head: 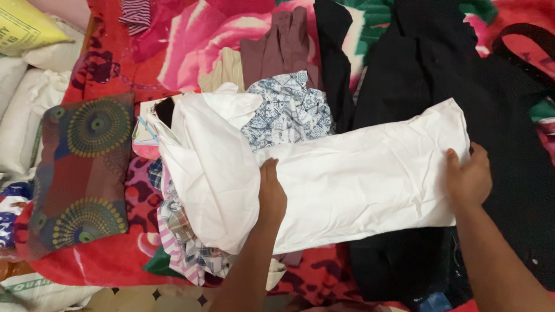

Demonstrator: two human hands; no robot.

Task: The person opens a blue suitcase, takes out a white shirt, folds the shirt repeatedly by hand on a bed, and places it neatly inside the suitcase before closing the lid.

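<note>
Left hand (270,193) presses flat and right hand (467,176) grips the creased white cloth (358,179).

2 hands (272,196), 1 white garment (358,179), 1 patterned cushion (84,173), 1 yellow sack (26,26)

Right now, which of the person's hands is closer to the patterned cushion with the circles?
Left. The left hand presses on the white cloth, nearer the patterned cushion at the far left. The right hand grips the cloth's opposite end.
</note>
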